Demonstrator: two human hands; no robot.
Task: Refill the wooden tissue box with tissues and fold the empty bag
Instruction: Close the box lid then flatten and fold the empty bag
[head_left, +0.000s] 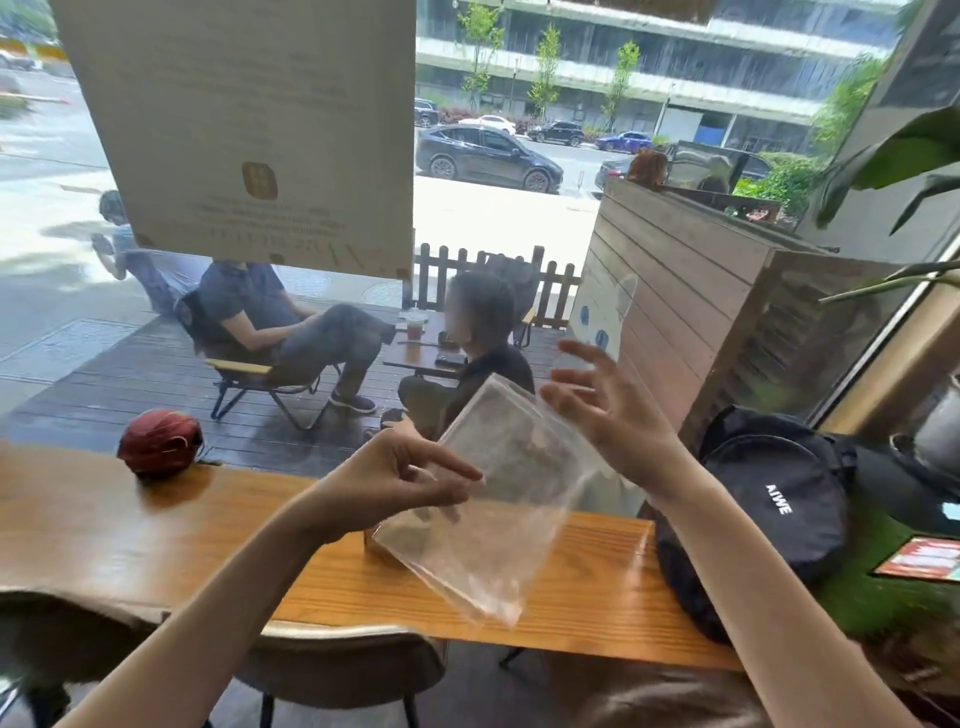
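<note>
Clear, empty plastic bag (498, 499) hangs tilted between both hands; left hand (410, 480) pinches its near edge, right hand (608, 410) spreads open at its upper corner.

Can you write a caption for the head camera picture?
Left hand pinches an empty clear plastic bag above the wooden counter.

A long wooden counter (130, 525) runs along a big window (493, 218) full of daylight. A pale poster (244, 130) hangs on the glass. Outside there is a dark wooden deck (156, 384), a folding chair (260, 384), a low fence (483, 280) and parked cars (488, 156). A slatted wooden partition (691, 301) stands at the right, beside green leaves (893, 161).
</note>
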